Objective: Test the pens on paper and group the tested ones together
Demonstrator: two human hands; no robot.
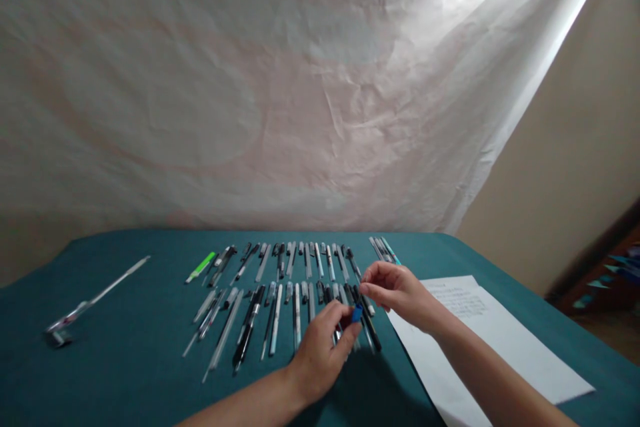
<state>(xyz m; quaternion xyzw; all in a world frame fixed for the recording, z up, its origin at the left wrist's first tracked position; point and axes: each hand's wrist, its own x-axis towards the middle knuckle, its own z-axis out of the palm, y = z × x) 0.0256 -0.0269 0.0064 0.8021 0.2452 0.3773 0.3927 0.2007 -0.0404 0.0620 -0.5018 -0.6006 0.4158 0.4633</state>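
My left hand (325, 347) is closed, its thumb and fingertips pinching a small blue piece (357, 313) whose kind is too small to tell. Just above and to the right, my right hand (395, 290) is closed in a pinch close to the blue piece. Whatever sits between its fingertips is too small and blurred to name. Under and behind both hands lie pens taken apart, with barrels, caps and refills set out in two rows. A dark pen (247, 330) and a pale barrel (276, 321) lie left of my left hand, which hides part of the front row.
Printed white sheets (520, 347) lie on the green tablecloth (125, 373) at the right. A green pen (201, 267) ends the back row. Farther left is a clear wrapper-like strip (105, 293). Several pens (384, 250) lie at the back right, before a hanging pale sheet (260, 93).
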